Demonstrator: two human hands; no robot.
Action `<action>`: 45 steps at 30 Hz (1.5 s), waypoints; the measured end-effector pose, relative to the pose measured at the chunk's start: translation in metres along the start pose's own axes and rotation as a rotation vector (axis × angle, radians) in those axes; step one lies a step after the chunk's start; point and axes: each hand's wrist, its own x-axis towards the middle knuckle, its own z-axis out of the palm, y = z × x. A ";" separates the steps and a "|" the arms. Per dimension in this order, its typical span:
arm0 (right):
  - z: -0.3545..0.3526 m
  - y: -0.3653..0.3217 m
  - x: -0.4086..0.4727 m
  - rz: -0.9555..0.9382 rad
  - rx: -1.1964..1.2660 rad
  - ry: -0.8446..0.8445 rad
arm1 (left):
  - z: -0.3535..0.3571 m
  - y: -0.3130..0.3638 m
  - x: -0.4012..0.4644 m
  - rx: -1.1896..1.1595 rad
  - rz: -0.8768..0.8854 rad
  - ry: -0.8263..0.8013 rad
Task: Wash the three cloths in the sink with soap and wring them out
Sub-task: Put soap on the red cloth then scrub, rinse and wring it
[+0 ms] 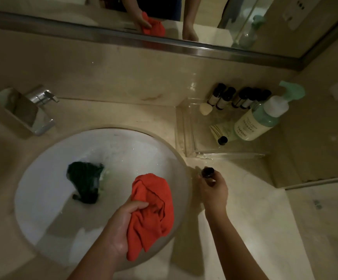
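Left hand (123,223) grips orange cloth (152,211) over sink (42,199) lower-right rim; green cloth (86,183) lies centre basin, open white bowl around it. Right hand (213,190) holds small dark bottle (208,172) on counter just right of rim, below clear tray (184,134)

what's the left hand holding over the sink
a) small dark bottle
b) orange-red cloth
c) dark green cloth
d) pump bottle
b: the left hand grips the orange-red cloth above the sink, while the dark green cloth lies in the basin.
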 end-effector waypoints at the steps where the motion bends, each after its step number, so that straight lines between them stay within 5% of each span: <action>1: -0.001 -0.002 0.000 -0.016 -0.007 -0.010 | 0.001 0.000 -0.001 -0.004 0.010 0.003; 15: 0.025 -0.048 -0.061 -0.468 -0.228 -0.600 | -0.024 0.032 -0.019 -0.005 0.090 0.101; 26: 0.037 -0.075 -0.097 -0.405 0.000 -0.518 | -0.038 0.040 -0.024 0.019 0.114 0.039; 35: 0.033 -0.081 -0.096 -0.178 0.400 -0.649 | -0.041 0.034 -0.016 0.068 0.129 0.065; 45: 0.042 -0.080 -0.099 -0.335 0.404 -0.525 | -0.033 0.037 -0.011 0.087 0.186 -0.020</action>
